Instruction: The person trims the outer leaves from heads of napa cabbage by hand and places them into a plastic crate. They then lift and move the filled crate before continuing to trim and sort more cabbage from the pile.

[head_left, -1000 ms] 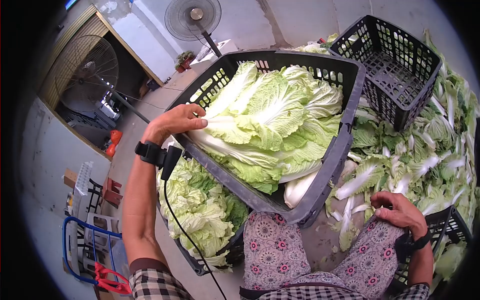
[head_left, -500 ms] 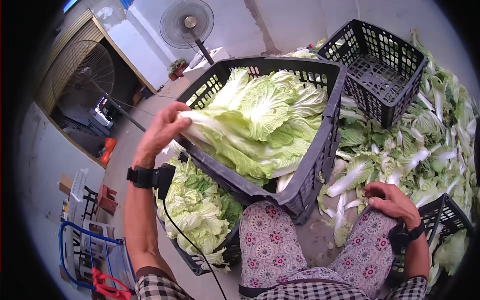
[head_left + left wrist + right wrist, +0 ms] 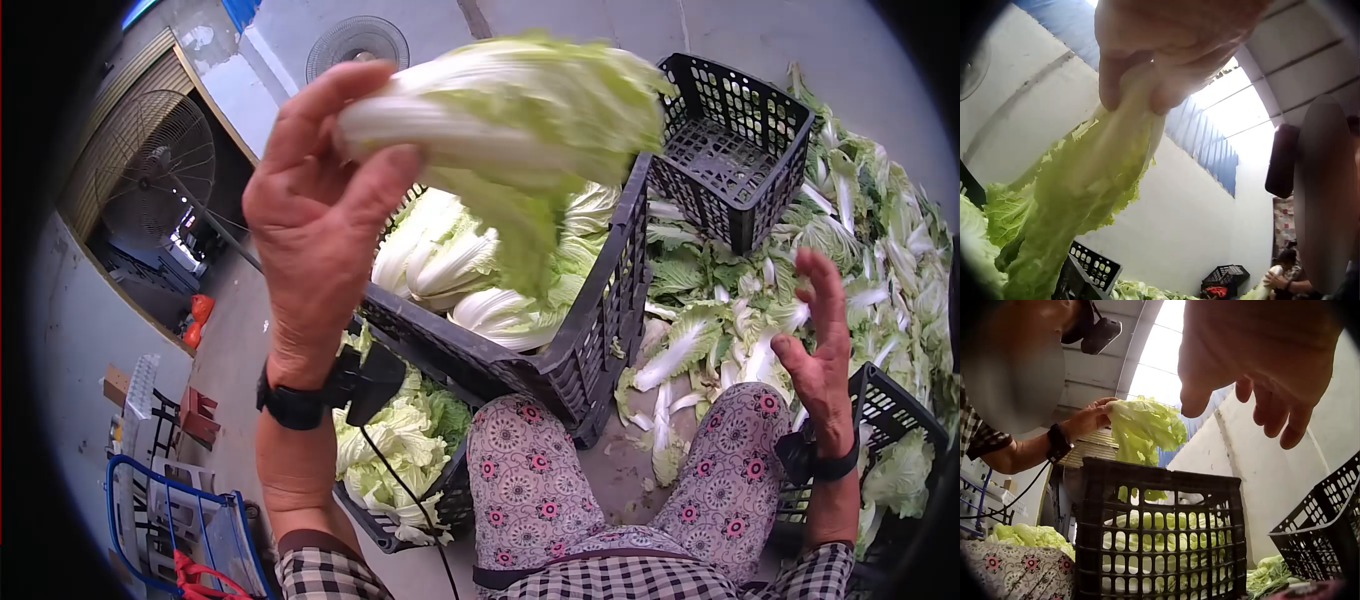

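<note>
My left grip [image 3: 320,215] clamps one cabbage [image 3: 510,105] above the crate [image 3: 600,330]; right grip [image 3: 822,340] spread, holding nothing. Several heads left inside, I judge.

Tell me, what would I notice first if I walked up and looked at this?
First, the big cabbage held up high in the person's left hand, right above a dark crate with more cabbages inside. Next, the heap of loose leaves covering the floor on the right, beside an empty crate. The right hand is raised open over the knee, holding nothing.
</note>
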A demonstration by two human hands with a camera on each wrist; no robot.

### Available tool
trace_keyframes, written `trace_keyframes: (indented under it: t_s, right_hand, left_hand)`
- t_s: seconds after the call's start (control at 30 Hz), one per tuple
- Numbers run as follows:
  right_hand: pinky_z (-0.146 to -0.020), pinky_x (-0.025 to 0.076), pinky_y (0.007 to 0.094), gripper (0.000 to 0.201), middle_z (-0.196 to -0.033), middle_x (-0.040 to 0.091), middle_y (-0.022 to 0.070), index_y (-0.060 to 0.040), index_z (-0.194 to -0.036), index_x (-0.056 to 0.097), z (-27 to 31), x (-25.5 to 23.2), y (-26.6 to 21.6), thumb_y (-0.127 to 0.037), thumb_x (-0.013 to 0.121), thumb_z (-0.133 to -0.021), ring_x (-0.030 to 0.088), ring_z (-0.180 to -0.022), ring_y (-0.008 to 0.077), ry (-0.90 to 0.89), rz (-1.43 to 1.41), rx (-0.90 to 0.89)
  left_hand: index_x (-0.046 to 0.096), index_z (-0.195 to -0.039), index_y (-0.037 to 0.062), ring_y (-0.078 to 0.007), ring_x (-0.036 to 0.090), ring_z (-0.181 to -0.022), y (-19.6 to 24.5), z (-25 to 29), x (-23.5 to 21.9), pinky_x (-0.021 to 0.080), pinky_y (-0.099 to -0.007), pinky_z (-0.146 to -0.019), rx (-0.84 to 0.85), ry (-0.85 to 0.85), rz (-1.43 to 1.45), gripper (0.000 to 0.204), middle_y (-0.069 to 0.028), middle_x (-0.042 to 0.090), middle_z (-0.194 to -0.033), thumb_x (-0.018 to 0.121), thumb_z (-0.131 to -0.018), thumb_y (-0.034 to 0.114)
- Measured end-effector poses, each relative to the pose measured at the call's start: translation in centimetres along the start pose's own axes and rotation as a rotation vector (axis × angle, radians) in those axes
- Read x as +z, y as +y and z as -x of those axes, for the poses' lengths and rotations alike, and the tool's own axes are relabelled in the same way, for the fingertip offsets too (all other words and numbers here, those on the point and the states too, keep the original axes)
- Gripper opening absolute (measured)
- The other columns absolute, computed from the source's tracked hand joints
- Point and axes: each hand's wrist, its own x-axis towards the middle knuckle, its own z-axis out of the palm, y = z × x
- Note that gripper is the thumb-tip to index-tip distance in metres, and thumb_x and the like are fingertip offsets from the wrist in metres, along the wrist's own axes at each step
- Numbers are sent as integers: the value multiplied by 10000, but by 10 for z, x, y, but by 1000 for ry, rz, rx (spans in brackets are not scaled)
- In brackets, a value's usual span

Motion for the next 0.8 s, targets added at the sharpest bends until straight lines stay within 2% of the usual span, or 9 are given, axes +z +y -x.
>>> trace_keyframes:
  t_s: [0.07, 0.17, 0.27, 0.33, 0.4, 0.5, 0.6, 0.67, 0.8]
  right_hand:
    - [-1085, 201, 454, 1126, -1455, 261, 140, -105, -1432, 189, -9, -7, -32, -662, 696, -596, 268, -1338, 278, 72, 109, -121]
    - [-1085, 238, 467, 1193, -1469, 216, 145, -133, -1439, 143, -21, -5, -60, -651, 728, -538, 256, -1338, 299, 155, 237, -461]
    - [-1012, 359, 419, 1084, -1395, 297, 159, -109, -1418, 178, -15, 15, -77, -361, 792, -562, 369, -1239, 286, 196, -174, -322]
    - [-951, 443, 374, 1006, -1322, 392, 167, -71, -1396, 230, -15, 25, -73, -115, 832, -591, 479, -1144, 270, 298, -333, -296]
    - [-919, 454, 334, 863, -1237, 485, 125, -51, -1342, 332, -14, 10, -56, -31, 800, -617, 525, -1079, 220, 220, -59, -348]
    - [-898, 454, 274, 632, -1128, 570, 60, -39, -1205, 491, -8, 7, -60, 54, 749, -635, 559, -1011, 132, 205, -272, 98]
    - [-898, 456, 276, 636, -1089, 594, 49, -56, -1214, 489, -4, -1, -44, 51, 745, -642, 563, -1009, 134, 177, -201, 57]
    - [-894, 459, 274, 610, -1077, 601, 45, -65, -1213, 493, -3, -7, -38, 38, 735, -662, 566, -1001, 131, 180, -203, 41]
    - [-937, 466, 349, 518, -1222, 539, 77, -38, -1317, 408, 14, -55, 15, -131, 613, -850, 550, -1094, 180, 239, -414, 196]
  left_hand:
    - [475, -1229, -16, -177, 564, -1006, 13, -1, 31, 471, -307, -896, 43, -75, 79, 489, -127, 576, -1106, 677, -786, 23]
    - [495, -1196, -31, -233, 567, -1019, 18, -3, 73, 476, -336, -882, 258, -235, 123, 523, -155, 578, -1104, 693, -713, -46]
    - [548, -1108, 8, -290, 584, -985, 24, 1, 113, 501, -349, -837, 447, -260, 166, 501, -152, 589, -1043, 691, -634, -71]
    - [537, -1118, 37, -320, 569, -1009, 29, 7, 118, 506, -364, -845, 401, -279, 213, 534, -152, 571, -1057, 694, -615, -51]
    - [510, -1153, 52, -345, 552, -1037, 32, 12, 121, 503, -377, -858, 347, -306, 224, 584, -160, 549, -1094, 700, -608, -34]
    - [397, -1278, 52, -361, 498, -1119, 25, 28, 123, 456, -391, -925, 128, -406, 274, 731, -180, 498, -1199, 712, -621, -6]
    - [378, -1305, 50, -339, 455, -1190, 18, 33, 115, 411, -390, -976, 105, -489, 133, 737, -177, 478, -1250, 712, -650, 17]
    - [411, -1305, 76, -256, 477, -1175, 16, 39, 109, 455, -354, -904, 22, -471, 50, 710, -122, 473, -1289, 725, -670, 25]
    - [516, -1215, 61, -195, 522, -1126, -7, 45, 62, 454, -326, -883, -101, -375, -271, 486, -94, 543, -1226, 659, -752, 83]
